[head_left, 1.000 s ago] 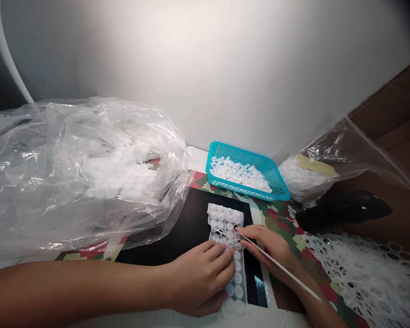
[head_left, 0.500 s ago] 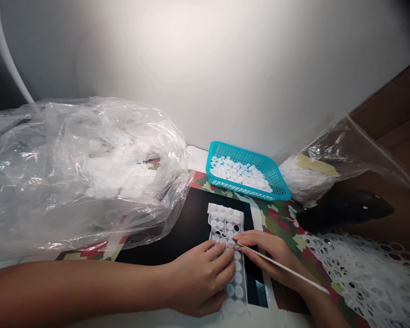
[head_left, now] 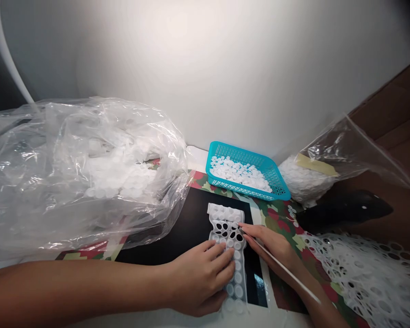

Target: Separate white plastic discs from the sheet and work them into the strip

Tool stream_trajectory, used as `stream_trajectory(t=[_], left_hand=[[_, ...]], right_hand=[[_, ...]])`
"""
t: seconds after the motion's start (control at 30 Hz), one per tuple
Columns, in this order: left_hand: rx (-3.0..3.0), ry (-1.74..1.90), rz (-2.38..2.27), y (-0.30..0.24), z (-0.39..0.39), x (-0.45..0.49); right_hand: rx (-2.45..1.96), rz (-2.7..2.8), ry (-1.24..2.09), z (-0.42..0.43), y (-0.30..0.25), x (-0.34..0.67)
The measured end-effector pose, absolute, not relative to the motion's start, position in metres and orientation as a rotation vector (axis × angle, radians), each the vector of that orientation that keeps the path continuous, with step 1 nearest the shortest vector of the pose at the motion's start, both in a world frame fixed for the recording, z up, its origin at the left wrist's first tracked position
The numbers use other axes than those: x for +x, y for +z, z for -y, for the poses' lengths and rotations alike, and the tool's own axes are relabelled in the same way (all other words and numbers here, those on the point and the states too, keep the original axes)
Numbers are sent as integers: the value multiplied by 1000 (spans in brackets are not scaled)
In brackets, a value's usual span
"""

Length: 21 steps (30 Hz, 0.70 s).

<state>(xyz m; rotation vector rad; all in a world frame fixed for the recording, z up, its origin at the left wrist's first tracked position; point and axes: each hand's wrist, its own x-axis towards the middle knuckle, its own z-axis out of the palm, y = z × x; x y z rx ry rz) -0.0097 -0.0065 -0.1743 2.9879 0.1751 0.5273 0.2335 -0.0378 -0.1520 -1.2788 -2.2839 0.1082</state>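
Left hand (head_left: 200, 278) lies flat, fingers spread and pressed on the near half of a white die-cut strip (head_left: 227, 237), pinning it to a black mat (head_left: 191, 223) on the table. Right hand (head_left: 271, 246) has its grip pinched around a thin white stick (head_left: 280, 266), tip at the strip's right edge just past the left fingertips. Several holes in the strip beyond the left grip already show black; rows under and behind that hand are still filled with discs.

Risks, as I judge them:
- Strip is flimsy; a hard poke beside the pinning fingers could buckle or tear the web between holes.
- Stick tip works very close to the left fingertips (a slip would jab them).
- Freed discs could skate off the mat onto the patterned cloth (head_left: 276, 218) and be lost among strays there.

Room around the grips:
- Ahead of the stick: teal basket (head_left: 276, 182) of discs, near, open path.
- Right of the right grip: heap of spent webbing (head_left: 362, 278), close; a clear bag (head_left: 328, 168) beyond.
- Left of the left grip: large plastic bag (head_left: 82, 173) overhanging the mat's edge, crowding that side.
- Near table edge runs just under the left forearm.
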Motion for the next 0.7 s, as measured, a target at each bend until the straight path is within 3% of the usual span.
stream_trajectory(t=[0.27, 0.57, 0.7], left_hand=[[2998, 513, -169, -174, 7, -11], [2964, 493, -166, -172, 6, -9], [2970, 483, -162, -171, 7, -8]], right_hand=[[-1285, 2211, 152, 41, -149, 232], [-1119, 2116, 624, 47, -156, 216], [-1143, 2123, 626, 47, -162, 214]])
